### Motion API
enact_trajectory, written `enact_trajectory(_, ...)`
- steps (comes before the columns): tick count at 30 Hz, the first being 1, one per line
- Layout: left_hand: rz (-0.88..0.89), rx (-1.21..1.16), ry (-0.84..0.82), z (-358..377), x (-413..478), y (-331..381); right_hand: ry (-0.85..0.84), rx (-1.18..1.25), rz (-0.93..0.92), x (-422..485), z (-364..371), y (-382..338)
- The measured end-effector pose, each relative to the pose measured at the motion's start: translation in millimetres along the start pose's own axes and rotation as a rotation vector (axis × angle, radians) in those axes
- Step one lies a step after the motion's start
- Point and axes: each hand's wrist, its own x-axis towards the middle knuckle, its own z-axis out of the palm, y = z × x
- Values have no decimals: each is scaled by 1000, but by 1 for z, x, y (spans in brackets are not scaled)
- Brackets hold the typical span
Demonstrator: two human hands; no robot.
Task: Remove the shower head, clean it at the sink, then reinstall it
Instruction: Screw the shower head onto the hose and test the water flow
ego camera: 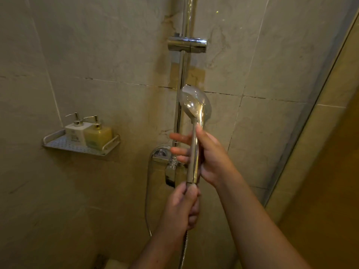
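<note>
Shower stall, head view. Landmark: the chrome slide rail [181,74] on the tiled wall.

- Holder bracket [186,43]: high on the rail, nothing seated in it.
- Shower head [194,105]: off the bracket, held upright just in front of the rail and slightly to its right, well below the bracket. Its chrome back faces the camera.
- Right hand [210,158]: grip closed on the handle at mid-length. The thumb is on the near side, and the fingers pass behind and show on the rail side.
- Left hand [181,207]: grip closed round the top end of the hose [185,243], directly under the handle's base.
- Hose: drops away below the left hand. A loop rises to the mixer [164,154] at the foot of the rail.
- Wall shelf [58,144]: well to the left of the rail, carrying a white pump bottle [74,132] and a yellow one [99,134] touching it.

Progress, as a judgement: early.
- Done: the head is lifted out of the bracket.
- In hand: the two-handed hold looks like unscrewing the hose coupling. The left hand hides the joint, so I cannot tell whether it has loosened.
- Left: freeing the head from the hose, carrying it to the sink (not in view), cleaning it and refitting it.
</note>
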Motion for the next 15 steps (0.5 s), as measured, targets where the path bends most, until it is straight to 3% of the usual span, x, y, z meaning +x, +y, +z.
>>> enact_trajectory(7, -91, -353, -177, 3, -9, 15, -305, 337, 116, 1, -6, -1)
enact_trajectory(10, -80, -322, -170, 9, -9, 18, -367, 421, 121, 3, -4, 3)
enact_trajectory(12, -46, -195, -95, 12, -7, 15, -328, 403, 113, 5, -2, 4)
enact_trajectory(15, -19, -78, 25, 11, -3, 12, -122, 194, 42, 7, 6, 4)
